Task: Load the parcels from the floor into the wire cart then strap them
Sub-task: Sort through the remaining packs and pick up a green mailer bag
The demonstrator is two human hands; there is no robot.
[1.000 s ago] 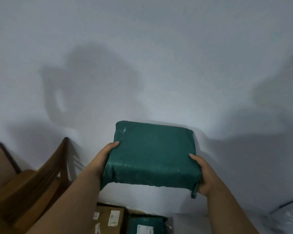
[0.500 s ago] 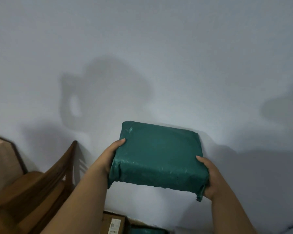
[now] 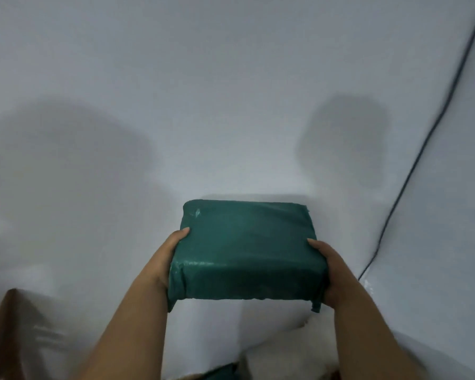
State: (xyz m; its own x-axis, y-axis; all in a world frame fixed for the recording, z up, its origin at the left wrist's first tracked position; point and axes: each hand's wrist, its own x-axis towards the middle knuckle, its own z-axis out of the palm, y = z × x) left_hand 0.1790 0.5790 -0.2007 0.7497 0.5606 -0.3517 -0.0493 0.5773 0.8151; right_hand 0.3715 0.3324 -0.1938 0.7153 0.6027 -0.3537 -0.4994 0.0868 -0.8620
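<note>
From the head camera, a dark green parcel (image 3: 247, 250), wrapped in glossy plastic film, is held up in the air in front of a plain pale wall (image 3: 231, 91), a little below and right of the middle of the view. It is box-shaped and roughly level, its broad top face turned toward the camera and its near side face in shadow; a small pale scuff marks the far left corner of the top, and a loose flap of wrap hangs off the near right bottom corner. The left hand (image 3: 166, 259) grasps the parcel's left side, thumb laid on the top edge and the remaining fingers hidden beneath or behind the wrap. The right hand (image 3: 333, 272) grasps the right side in the same way, thumb on the top edge and fingers out of sight under the parcel. Each grip is thus closed on the parcel, with both bare forearms reaching up from the bottom of the view. Soft shadows fall on the wall to the left and to the upper right of the parcel. A thin dark cable (image 3: 422, 149) runs down the wall at the right, from the top corner to a point beside the right hand. A blurred brown edge (image 3: 3, 333) sits in the bottom left corner; what it belongs to cannot be told. At the very bottom, between the forearms, a sliver of another green wrapped thing (image 3: 221, 373) shows, too cropped to identify.
</note>
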